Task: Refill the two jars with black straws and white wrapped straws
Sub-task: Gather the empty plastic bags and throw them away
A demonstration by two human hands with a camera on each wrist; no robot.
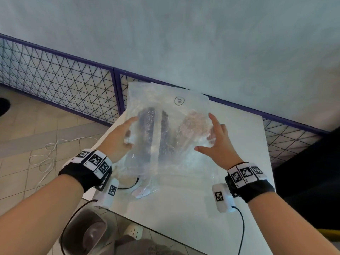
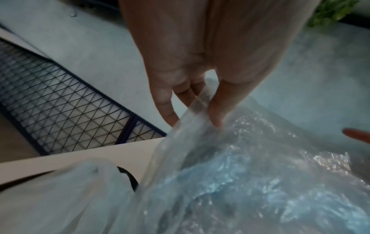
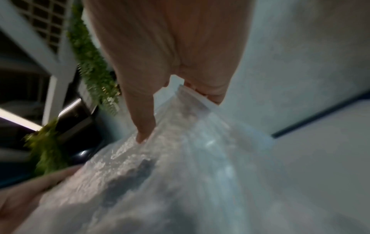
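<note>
You hold a clear plastic bag up over the white table.
Your left hand and right hand each pinch a side of it, dark contents showing blurred through the plastic.

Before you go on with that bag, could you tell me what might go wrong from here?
The clear plastic bag is held up over the white table only by its side edges, left hand and right hand; the thin film could slip. The dark contents might then spill.
</note>
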